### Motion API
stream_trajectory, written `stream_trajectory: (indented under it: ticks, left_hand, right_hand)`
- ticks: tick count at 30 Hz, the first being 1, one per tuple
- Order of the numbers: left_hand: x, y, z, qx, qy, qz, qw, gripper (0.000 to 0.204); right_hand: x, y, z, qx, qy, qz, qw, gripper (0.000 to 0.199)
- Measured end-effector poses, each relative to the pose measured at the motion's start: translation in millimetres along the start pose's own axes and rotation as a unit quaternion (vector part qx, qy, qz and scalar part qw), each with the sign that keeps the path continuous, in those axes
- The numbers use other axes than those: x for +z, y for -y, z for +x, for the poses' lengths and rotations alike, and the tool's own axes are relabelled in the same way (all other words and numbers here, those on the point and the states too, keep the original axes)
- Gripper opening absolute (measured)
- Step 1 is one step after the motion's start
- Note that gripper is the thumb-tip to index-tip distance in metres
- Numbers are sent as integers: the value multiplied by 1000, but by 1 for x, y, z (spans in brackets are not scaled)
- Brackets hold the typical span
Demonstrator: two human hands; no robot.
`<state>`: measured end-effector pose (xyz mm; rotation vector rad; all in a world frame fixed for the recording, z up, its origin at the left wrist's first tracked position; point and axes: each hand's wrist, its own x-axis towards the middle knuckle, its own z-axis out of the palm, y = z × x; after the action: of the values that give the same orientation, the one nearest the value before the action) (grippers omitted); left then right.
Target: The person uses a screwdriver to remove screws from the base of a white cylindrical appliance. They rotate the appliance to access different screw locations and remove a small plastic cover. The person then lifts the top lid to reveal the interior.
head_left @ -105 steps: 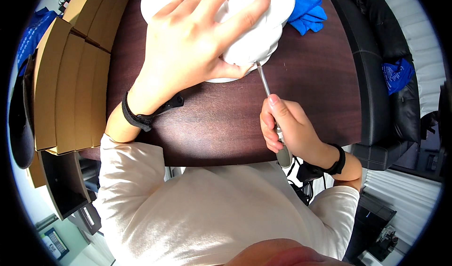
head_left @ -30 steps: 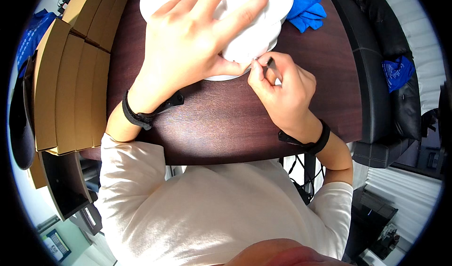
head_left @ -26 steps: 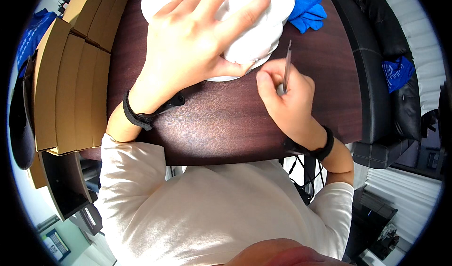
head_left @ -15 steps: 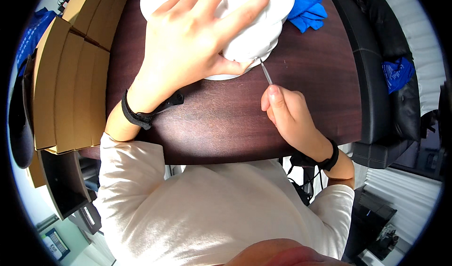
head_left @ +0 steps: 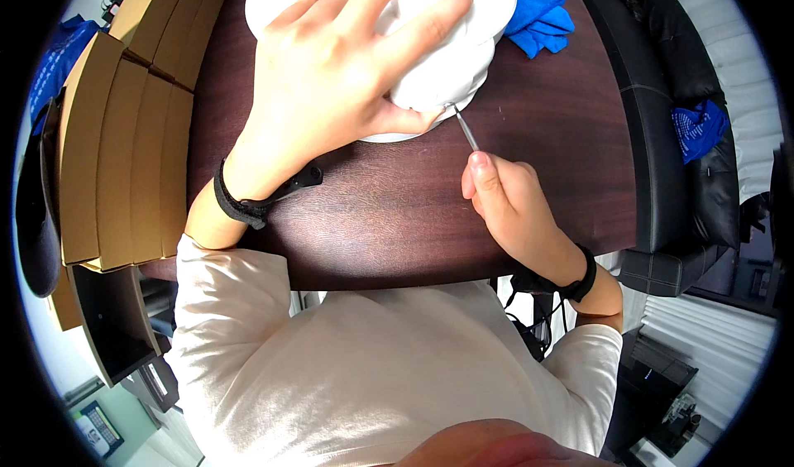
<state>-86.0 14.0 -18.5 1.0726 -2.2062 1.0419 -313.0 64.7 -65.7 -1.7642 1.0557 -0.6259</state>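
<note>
Left hand [head_left: 331, 70] lies, fingers apart, on the white thing [head_left: 451, 70]; right hand [head_left: 521, 198] grips a screwdriver [head_left: 466, 129] at its edge, likely screwing: keep steady.

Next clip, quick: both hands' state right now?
Left hand: open, fingers spread over the smooth white rounded object.
Right hand: closed, holding the slim silver metal-shafted tool, tip at that object's edge.

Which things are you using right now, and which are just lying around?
In use:
- white object, under the left hand
- thin metal tool in the right hand, its tip at the white object's edge

Just lying about:
- blue cloth on the table
- cardboard boxes
- blue bag on the black sofa
</note>
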Motion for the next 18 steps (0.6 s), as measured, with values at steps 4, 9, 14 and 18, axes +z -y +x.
stream_trajectory:
  ticks: [4, 9, 14, 18]
  left_hand:
    - [-3, -1, 2, 0, -1, -2, 1000, 71]
    - [-2, -1, 1, -2, -1, 2, 1000, 72]
    - [-18, -5, 7, -43, 29, -89, 995, 71]
    - [0, 1, 0, -11, -21, -44, 999, 72]
  right_hand:
    - [1, -3, -1, -20, 9, -20, 1000, 43]
    - [4, -1, 1, -19, -2, -9, 1000, 45]
    - [2, -5, -1, -2, -2, 8, 1000, 45]
    - [2, -6, -4, 10, -22, 25, 999, 44]
